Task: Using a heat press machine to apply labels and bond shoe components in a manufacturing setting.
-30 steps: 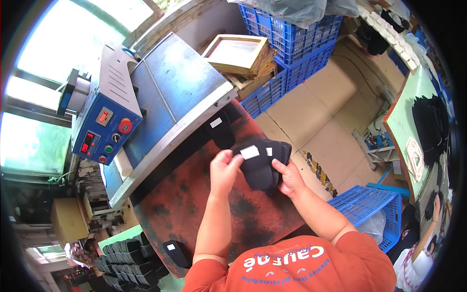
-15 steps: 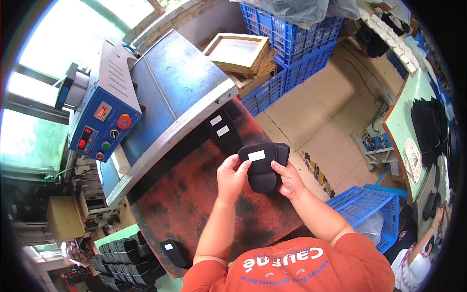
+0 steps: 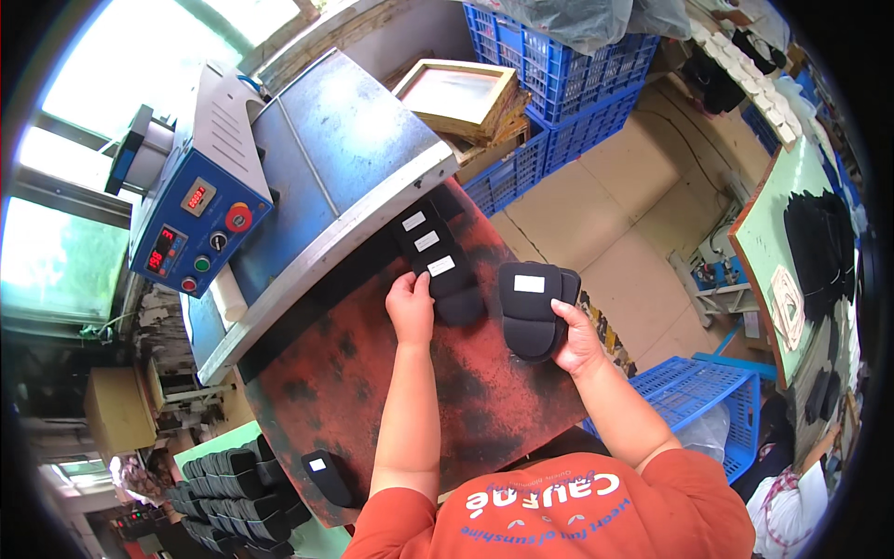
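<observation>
My right hand (image 3: 577,340) grips a small stack of black padded fabric pieces (image 3: 531,321), thumb on top. Their ends are rounded, and the top one bears a white label. Over the red, black-blotched bed of a press (image 3: 345,401), my left hand (image 3: 411,306) pinches the left edge of another such black labelled piece (image 3: 458,296). That piece lies at the front of an overlapping row of black labelled pieces (image 3: 419,233), close to the press's raised edge. The fingertips under it are hidden.
A blue heat press head (image 3: 345,130) with a control box (image 3: 200,224) stands at left. One labelled black piece (image 3: 328,477) rests at the bed's near left corner. Stacked black pieces (image 3: 233,494) lie beyond it. Blue crates (image 3: 559,65) and wooden frames (image 3: 461,93) stand behind; another person (image 3: 792,503) is at right.
My left hand has moved left from the stack, laying a labelled black piece in the row on the bed. My right hand has shifted right with the remaining stack.
</observation>
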`<move>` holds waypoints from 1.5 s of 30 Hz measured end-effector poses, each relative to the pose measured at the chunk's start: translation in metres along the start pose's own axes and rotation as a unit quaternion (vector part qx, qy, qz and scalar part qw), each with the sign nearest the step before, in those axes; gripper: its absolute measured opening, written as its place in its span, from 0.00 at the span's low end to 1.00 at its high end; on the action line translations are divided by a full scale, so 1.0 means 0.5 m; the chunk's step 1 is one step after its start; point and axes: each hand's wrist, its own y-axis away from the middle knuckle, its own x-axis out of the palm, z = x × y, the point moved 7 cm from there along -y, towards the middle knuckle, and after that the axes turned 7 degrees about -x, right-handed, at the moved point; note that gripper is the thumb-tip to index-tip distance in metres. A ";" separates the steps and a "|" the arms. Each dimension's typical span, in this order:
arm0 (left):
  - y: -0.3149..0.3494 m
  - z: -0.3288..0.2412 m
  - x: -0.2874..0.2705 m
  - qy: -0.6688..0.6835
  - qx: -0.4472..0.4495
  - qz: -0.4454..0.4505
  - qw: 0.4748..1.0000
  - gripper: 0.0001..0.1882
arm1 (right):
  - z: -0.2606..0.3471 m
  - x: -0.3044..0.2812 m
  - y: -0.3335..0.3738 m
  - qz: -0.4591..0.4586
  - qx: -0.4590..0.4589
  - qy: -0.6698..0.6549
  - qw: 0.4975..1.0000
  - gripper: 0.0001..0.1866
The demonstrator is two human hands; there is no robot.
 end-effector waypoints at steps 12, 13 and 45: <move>0.112 -0.007 0.017 0.083 -0.018 0.020 0.996 0.16 | 0.007 0.016 0.011 0.074 0.055 -0.019 0.996 0.23; 0.105 -0.009 0.013 0.049 -0.017 0.009 0.999 0.17 | 0.014 0.005 0.012 0.063 0.057 -0.012 0.996 0.22; 0.270 -0.003 0.078 0.002 -0.027 0.103 0.994 0.12 | 0.003 -0.040 0.071 0.013 0.035 0.129 0.991 0.20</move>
